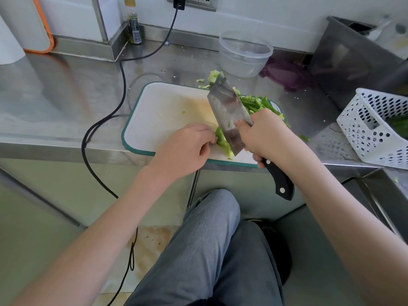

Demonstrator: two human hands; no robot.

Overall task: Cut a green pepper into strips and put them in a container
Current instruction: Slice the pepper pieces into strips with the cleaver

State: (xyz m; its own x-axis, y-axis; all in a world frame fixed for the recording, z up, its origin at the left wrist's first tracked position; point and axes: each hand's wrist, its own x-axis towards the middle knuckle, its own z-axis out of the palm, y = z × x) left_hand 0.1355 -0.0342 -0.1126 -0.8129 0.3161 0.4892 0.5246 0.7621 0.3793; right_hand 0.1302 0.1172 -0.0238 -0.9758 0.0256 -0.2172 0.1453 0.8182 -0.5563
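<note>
A broad steel cleaver (227, 111) with a black riveted handle was gripped by the right hand (265, 135), its edge on a glossy green pepper piece (221, 140) pinned by the left hand's (187, 146) curled fingertips on the white, teal-rimmed cutting board (159, 120). Cut strips (256, 103) lay piled behind the blade, between it and the clear round plastic container (245, 54) on the steel counter (55, 96).

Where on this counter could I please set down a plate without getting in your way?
The bare steel left of the cutting board, past the black cable, is free. The right is crowded: cleaver, pepper strips, clear container, purple lid and white basket.
</note>
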